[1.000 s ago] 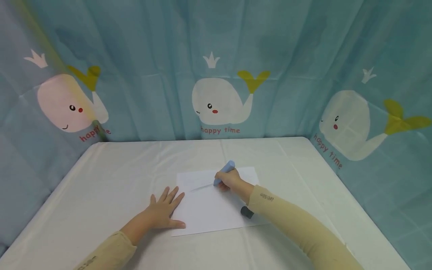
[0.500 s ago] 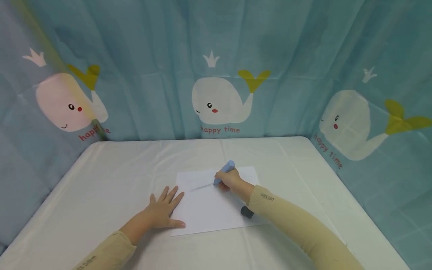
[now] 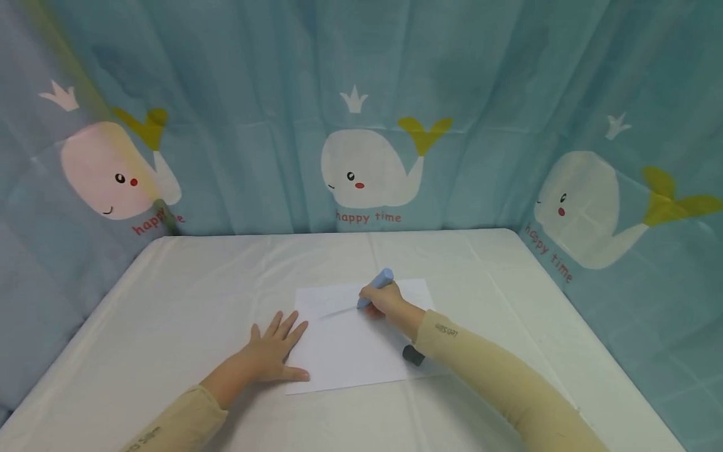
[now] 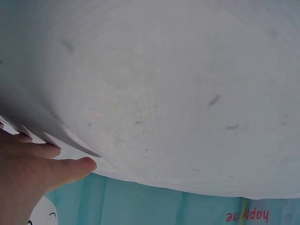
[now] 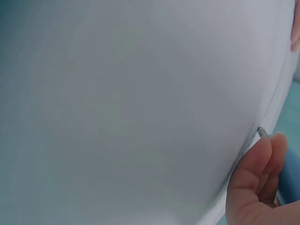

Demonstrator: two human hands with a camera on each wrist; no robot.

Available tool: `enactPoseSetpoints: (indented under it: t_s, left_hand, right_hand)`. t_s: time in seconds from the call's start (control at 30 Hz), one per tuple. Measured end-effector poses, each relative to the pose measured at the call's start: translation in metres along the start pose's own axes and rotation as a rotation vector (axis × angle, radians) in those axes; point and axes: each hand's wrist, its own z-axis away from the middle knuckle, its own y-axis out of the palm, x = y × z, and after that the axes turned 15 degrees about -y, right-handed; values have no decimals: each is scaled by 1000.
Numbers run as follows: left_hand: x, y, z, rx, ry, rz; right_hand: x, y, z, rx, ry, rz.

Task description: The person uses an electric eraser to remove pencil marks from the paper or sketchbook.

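Note:
A sheet of white paper (image 3: 350, 351) lies on the white-covered table, with one thin grey slanting line (image 3: 337, 312) on its upper part. The right hand (image 3: 386, 300) pinches a blue marker (image 3: 380, 280), its tip at the line's right end. In the right wrist view the thumb and finger (image 5: 255, 180) hold the blue marker (image 5: 290, 178) close to its dark tip. With fingers spread, the left hand (image 3: 270, 356) rests at the paper's left edge, fingertips and thumb on the sheet. The left wrist view has the left hand (image 4: 37, 173) flat at its lower left.
A black cap-like piece (image 3: 413, 355) lies on the paper's lower right, beside the right sleeve. Around the white tablecloth (image 3: 186, 301) hangs a blue-green curtain (image 3: 254, 169) printed with whales, at the back and both sides.

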Motion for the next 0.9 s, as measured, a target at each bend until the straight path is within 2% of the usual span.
enactPoseSetpoints:
  t_s: [0.2, 0.43, 0.63, 0.8, 0.9]
  left_hand:
    - [-2, -2, 2, -4, 1, 6]
    - [-4, -5, 3, 6, -18, 2]
    - [-2, -2, 0, -1, -4, 7]
    - [0, 0, 0, -3, -10, -8]
    - [0, 0, -1, -8, 2, -4]
  right_hand:
    - [0, 1, 1, -14, 2, 0]
    - [1, 3, 3, 8, -8, -1]
    - [1, 3, 0, -12, -15, 0]
    - [1, 4, 1, 14, -9, 4]
    - [1, 3, 1, -8, -7, 7]
